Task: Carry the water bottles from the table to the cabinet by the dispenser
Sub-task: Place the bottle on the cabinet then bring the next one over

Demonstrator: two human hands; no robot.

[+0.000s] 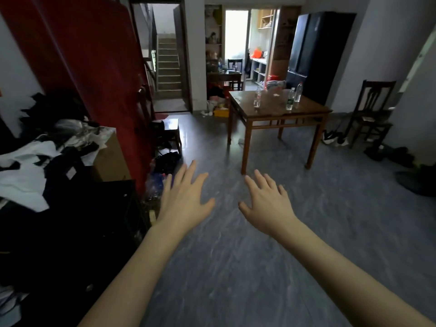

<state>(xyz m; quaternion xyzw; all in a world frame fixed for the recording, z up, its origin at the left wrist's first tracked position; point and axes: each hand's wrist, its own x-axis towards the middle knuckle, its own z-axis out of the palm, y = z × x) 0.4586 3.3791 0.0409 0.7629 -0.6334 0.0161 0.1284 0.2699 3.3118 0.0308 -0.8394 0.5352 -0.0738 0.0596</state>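
Three clear plastic water bottles stand upright on a brown wooden table (264, 114) across the room: one at the left (257, 98), one with a green label (290, 100), and a taller one with a red cap (298, 92) behind it. My left hand (185, 197) and my right hand (265, 199) are stretched out in front of me over the grey floor, palms down, fingers spread, holding nothing. Both hands are far short of the table. No dispenser or its cabinet is visible.
A cluttered surface with clothes and a cardboard box (111, 159) fills the left, beside a red panel (89, 67). A small stool (171, 128) stands by the stair doorway. A dark fridge (313, 48) and a wooden chair (372, 112) are right of the table. Shoes lie along the right wall.
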